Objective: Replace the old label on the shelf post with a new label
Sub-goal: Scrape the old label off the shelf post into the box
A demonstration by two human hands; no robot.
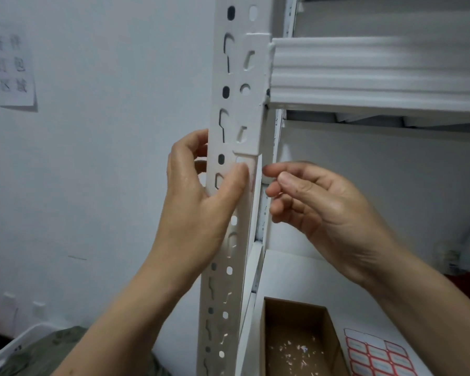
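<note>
The shelf post [240,109] is gripped by the left hand [198,202]; whether anything is pinched by the curled right hand [320,207] cannot be told. Removal is judged nearly finished; the label sheet [375,356] lies unused.

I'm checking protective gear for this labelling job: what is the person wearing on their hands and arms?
Nothing that shows. The left hand and right hand are bare: no gloves, rings or plasters visible. The left forearm and right forearm are bare too, with no sleeve, watch or bracelet in view up to the frame's edge.
</note>
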